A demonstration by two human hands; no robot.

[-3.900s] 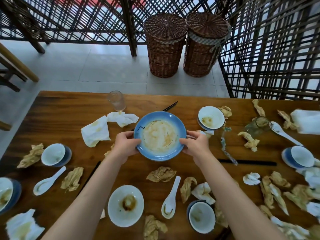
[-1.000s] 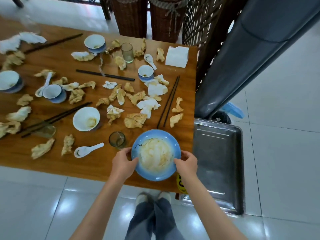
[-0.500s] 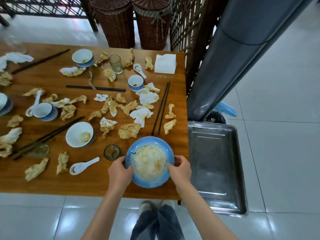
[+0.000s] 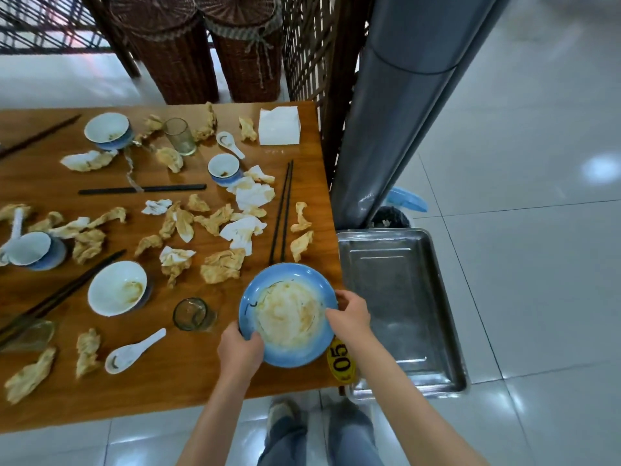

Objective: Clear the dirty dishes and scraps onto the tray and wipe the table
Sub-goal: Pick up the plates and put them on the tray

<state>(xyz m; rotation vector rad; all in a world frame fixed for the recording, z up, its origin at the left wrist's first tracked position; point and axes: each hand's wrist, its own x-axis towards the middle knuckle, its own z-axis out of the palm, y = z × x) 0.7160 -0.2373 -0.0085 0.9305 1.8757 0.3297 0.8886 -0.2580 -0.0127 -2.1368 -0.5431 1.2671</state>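
Pale glossy floor tiles (image 4: 524,136) are reflecting soft daylight across the right of the room, a bright glare spot showing at far right. Two tall dark-brown wicker baskets (image 4: 174,58) are standing side by side at the far end of the brown wooden table (image 4: 161,381), backed by a dark lattice screen (image 4: 40,25). A thick grey metal column (image 4: 396,105) is leaning upward just right of the table.
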